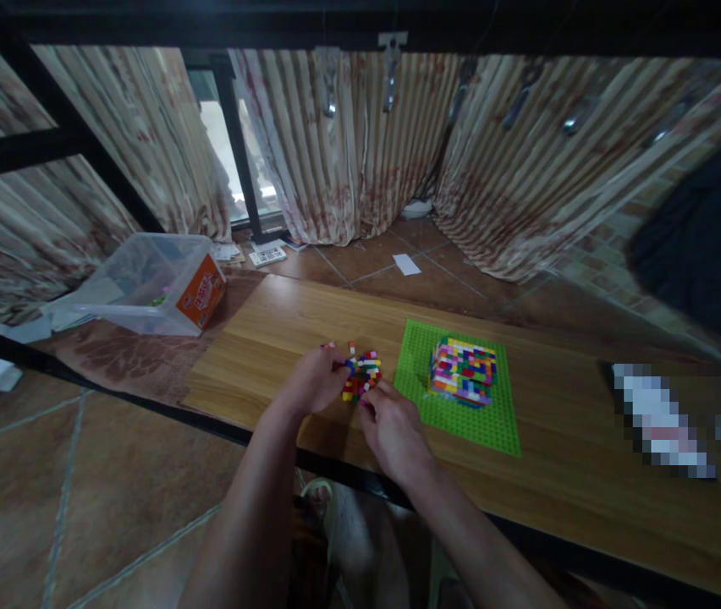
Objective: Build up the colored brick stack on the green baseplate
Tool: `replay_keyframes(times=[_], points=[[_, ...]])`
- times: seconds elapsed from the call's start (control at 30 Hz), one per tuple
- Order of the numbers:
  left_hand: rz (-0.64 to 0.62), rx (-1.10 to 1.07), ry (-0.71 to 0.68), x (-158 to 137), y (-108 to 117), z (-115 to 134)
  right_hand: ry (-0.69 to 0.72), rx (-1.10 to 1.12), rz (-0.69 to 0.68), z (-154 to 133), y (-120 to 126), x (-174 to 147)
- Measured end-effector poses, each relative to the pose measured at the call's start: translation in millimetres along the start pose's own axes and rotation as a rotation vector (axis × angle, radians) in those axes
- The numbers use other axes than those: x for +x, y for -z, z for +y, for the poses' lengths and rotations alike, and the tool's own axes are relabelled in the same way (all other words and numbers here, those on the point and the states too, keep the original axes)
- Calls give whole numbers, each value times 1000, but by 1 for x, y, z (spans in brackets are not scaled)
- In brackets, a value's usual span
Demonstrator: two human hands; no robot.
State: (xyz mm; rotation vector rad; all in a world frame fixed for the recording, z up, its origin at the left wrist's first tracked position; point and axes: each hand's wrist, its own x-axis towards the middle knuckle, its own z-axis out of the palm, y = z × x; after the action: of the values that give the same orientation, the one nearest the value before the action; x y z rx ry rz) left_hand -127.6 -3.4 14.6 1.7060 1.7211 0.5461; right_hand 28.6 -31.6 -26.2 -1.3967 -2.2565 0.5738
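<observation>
So, far left there's a clear plastic bin (145, 254) with a few bits inside. Next, the left hand (317, 376) curls in at the loose bricks (364, 370) on the wooden table (557, 474); can't tell if it's pinching one. Right hand (395, 423) bends in from the near side, grip also unclear. Looks like the picking-through stage, imo. Next move calls for a neat fingertip pinch. Right of that, a multicoloured brick block (464, 372) sits on the green baseplate (411, 359).

Nothing legible: lettering on the clear bin's (135, 318) orange label (201, 293) is too small.
</observation>
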Motion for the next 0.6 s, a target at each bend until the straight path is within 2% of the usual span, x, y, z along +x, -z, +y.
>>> replay_keyframes(times=[0.17, 0.23, 0.33, 0.43, 0.5, 0.6], points=[[-12, 58, 23, -1, 1, 3, -16, 54, 3, 3, 1, -2], [-24, 74, 40, -1, 1, 3, -38, 146, 28, 7, 3, -2], [-42, 94, 80, 0, 1, 2, -118, 458, 60, 15, 11, -3], [-34, 122, 120, 2, 1, 0, -249, 794, 11, 22, 22, -3], [4, 134, 129, 4, 1, 0, -309, 936, 4, 24, 29, -3], [73, 18, 62, 5, -1, 2, -333, 1037, 94, 22, 36, -4]])
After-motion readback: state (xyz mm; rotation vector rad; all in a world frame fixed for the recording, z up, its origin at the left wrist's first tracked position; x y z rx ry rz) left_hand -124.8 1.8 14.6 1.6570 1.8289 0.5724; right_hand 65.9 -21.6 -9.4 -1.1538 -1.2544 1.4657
